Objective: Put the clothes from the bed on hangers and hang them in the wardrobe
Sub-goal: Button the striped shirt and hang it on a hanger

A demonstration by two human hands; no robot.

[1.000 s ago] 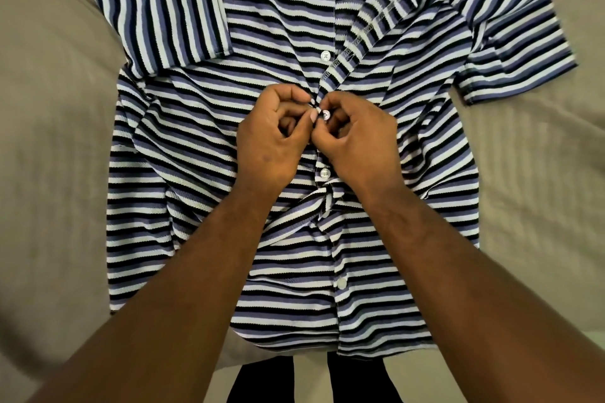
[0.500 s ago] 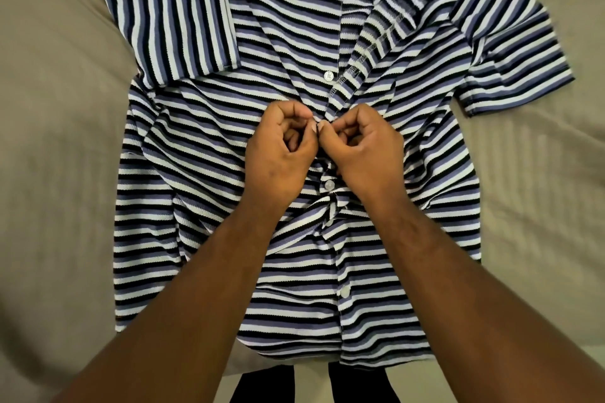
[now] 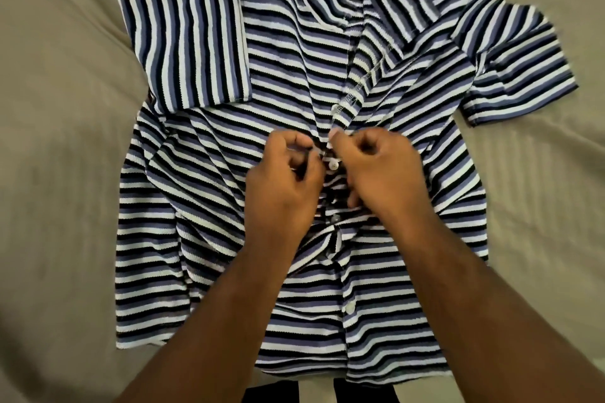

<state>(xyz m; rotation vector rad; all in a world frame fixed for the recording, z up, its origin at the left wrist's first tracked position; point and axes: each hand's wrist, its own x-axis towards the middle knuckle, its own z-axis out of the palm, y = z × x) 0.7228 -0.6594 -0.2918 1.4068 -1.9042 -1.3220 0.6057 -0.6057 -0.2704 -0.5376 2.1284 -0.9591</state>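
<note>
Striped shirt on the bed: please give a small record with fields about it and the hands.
item: striped shirt, front up on the bed
sleeve: folded onto the chest
lower buttons: fastened; neck open
left hand: pinches the front edge beside a white button
right hand: pinches the opposite edge

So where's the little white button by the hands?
The white button is near the middle of the head view, on the front of the striped shirt, in the gap between the left hand and the right hand.
</note>
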